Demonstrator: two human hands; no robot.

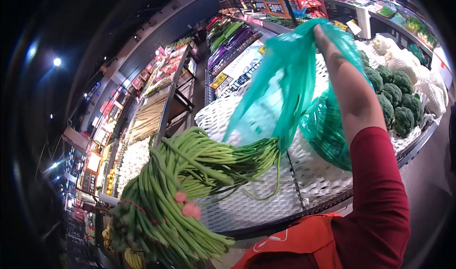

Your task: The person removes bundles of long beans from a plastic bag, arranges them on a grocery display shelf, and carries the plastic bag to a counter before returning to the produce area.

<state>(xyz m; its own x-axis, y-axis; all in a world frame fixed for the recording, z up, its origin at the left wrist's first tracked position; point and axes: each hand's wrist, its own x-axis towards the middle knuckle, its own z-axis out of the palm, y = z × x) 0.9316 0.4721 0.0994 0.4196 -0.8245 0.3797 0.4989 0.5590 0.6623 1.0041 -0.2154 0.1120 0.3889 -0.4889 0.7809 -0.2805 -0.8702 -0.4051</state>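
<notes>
A big bundle of long green beans (209, 162) hangs bent over at the left of the display, tied with a thin red band (134, 203). Only the fingertips of my left hand (187, 206) show, wrapped round the beans from behind; the rest is hidden by them. My right arm reaches up, and my right hand (321, 40) is closed on the top of a thin green plastic bag (294, 62). The bag hangs down, somewhat blurred, and its lower end touches the tips of the beans.
White foam netting (266, 193) lines the display stand in front of me. Another green bag with contents (327, 126) lies on it, beside broccoli heads (392, 95) and white-netted produce (403, 62). Farther off are eggplants (232, 46) and a long produce shelf (147, 112) at left.
</notes>
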